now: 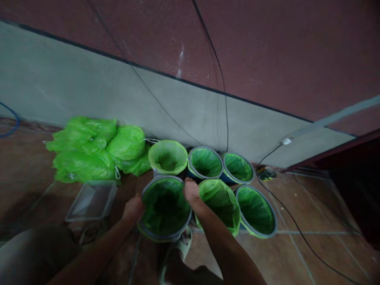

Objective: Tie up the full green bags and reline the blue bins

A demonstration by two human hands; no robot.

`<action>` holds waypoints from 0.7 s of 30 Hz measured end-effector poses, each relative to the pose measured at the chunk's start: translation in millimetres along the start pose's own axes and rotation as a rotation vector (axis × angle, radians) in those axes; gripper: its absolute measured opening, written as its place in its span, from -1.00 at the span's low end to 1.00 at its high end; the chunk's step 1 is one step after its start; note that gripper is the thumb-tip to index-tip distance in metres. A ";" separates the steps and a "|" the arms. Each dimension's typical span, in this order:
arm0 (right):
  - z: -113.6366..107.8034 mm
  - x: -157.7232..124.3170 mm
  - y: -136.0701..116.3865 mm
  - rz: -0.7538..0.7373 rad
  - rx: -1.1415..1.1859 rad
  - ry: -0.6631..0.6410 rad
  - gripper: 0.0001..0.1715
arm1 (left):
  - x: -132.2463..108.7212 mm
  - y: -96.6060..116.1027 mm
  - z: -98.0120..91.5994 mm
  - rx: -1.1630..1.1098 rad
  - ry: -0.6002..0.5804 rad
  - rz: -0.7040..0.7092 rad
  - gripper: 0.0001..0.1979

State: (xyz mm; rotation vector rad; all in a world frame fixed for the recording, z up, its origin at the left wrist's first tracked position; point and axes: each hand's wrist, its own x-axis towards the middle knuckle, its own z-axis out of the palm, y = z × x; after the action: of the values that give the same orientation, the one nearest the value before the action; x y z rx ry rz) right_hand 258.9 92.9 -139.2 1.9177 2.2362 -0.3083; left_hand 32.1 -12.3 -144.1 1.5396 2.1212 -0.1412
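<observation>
Directly before me stands a trash can (pixel 166 209) lined with a green bag and topped by a grey rim ring. My left hand (pixel 134 208) is closed on the left side of its rim. On the upper right of the same rim, my right hand (pixel 191 190) has its fingers curled over the edge. Close to my right forearm is another trash can (pixel 221 204) whose green liner is folded over the top, with no grey ring visible. Behind the front can, a third trash can (pixel 168 156) also has its pale green liner folded outward.
More lined trash cans with grey rings (pixel 205 162) stand to the right. Several tied green bags (pixel 97 146) lie against the wall at left, near a clear plastic bin (pixel 92 200). A black cable (pixel 292 217) crosses the tiled floor beside a small container (pixel 266 173).
</observation>
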 end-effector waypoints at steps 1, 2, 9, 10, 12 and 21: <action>1.8 -2.3 1.4 0.029 -0.006 0.012 -0.65 | 3.7 -0.5 -1.8 0.003 0.008 0.016 -0.69; 3.8 -4.5 2.9 0.056 -0.010 0.014 -0.66 | 8.1 -0.5 -3.5 0.002 0.016 0.033 -0.68; 13.3 -8.5 3.9 0.115 -0.052 -0.049 -0.61 | 39.3 -1.0 -13.5 -0.043 0.012 0.098 -0.62; 13.3 -9.1 2.5 0.115 -0.066 -0.040 -0.60 | 41.0 -2.5 -14.8 -0.048 0.009 0.104 -0.59; 11.9 -11.9 -1.3 0.102 -0.087 -0.019 -0.58 | 40.4 -6.2 -18.0 -0.059 0.011 0.100 -0.53; -8.3 -48.6 -32.2 0.028 -0.001 -0.020 -0.55 | -12.1 -29.7 -35.9 -0.169 0.033 0.166 -0.58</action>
State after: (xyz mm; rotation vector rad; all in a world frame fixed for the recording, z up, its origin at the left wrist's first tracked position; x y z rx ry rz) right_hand 234.4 44.3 -116.9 1.9353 2.1943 -0.3208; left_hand -4.5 -19.8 -113.7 1.6164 1.9642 0.1194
